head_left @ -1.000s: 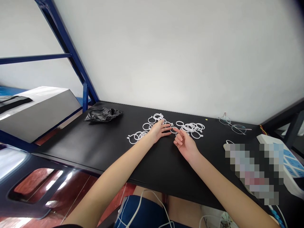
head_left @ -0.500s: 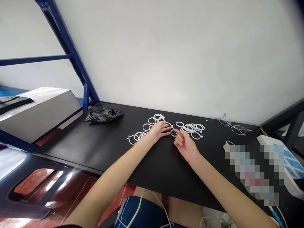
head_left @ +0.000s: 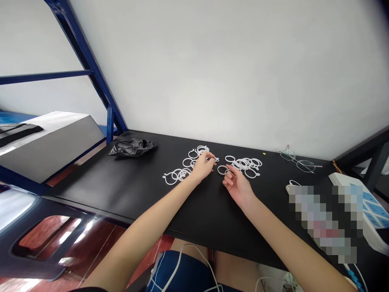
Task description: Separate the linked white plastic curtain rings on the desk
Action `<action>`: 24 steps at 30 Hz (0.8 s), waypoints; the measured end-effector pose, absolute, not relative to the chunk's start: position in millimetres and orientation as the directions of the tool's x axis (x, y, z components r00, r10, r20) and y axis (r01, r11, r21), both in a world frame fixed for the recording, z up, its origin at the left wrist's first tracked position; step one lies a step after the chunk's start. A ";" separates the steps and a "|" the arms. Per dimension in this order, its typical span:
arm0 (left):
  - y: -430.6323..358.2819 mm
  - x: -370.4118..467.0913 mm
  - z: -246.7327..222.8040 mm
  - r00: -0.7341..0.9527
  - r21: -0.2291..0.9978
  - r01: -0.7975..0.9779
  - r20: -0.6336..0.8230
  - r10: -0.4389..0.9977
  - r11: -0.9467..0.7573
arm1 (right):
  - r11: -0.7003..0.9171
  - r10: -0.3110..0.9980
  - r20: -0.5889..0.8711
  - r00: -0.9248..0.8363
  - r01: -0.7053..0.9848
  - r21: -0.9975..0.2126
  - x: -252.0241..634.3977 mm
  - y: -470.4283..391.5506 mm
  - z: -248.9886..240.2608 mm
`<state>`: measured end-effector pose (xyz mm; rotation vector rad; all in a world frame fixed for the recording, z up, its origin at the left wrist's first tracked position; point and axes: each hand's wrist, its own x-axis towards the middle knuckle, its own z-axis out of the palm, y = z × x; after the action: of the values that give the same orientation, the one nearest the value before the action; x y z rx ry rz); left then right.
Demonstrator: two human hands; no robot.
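Note:
Loose white plastic rings with small knobbed ends lie in a left group (head_left: pixel 176 175) and a right group (head_left: pixel 244 164) on the black table (head_left: pixel 136 190). My left hand (head_left: pixel 203 168) is closed, thumb against fingers, on a white ring (head_left: pixel 216 159) that pokes out past the fingertips; the rest of that ring is hidden. Close by on the right, my right hand (head_left: pixel 238 185) has its fingers curled around the edge of another ring (head_left: pixel 221 170), which shows to the left of the fingertips. The exact grip there is partly covered.
A crumpled black plastic bag (head_left: pixel 132 147) lies at the back left. Eyeglasses (head_left: pixel 299 162) rest by the wall at the right. A blurred-out object (head_left: pixel 322 223) and a white power strip (head_left: pixel 367 215) sit at the right edge. A blue metal frame (head_left: pixel 91 69) rises on the left.
My left hand's spread fingers have closed, and the ring near them has shifted slightly left. My right index finger has drawn back a little, with more of its ring showing.

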<state>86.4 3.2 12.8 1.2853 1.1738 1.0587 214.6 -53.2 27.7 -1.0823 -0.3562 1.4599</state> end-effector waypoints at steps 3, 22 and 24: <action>1.0 82.1 9.8 0.148 0.864 0.414 0.248 0.957 -0.287 | -0.231 0.901 -0.406 0.150 -0.628 -0.743 214.4 -53.9 29.1; 0.9 82.1 4.4 0.292 0.564 0.668 0.401 0.868 -0.485 | -0.257 0.909 -0.406 0.098 -0.634 -0.730 218.5 -52.1 26.9; -0.2 83.6 6.4 0.274 0.621 0.593 0.442 0.854 -0.512 | -0.254 0.918 -0.386 0.087 -0.619 -0.743 218.3 -51.9 26.3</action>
<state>83.6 -0.2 6.4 2.2164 1.3186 1.0921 218.3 -51.9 26.3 -1.0386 -0.3916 1.5254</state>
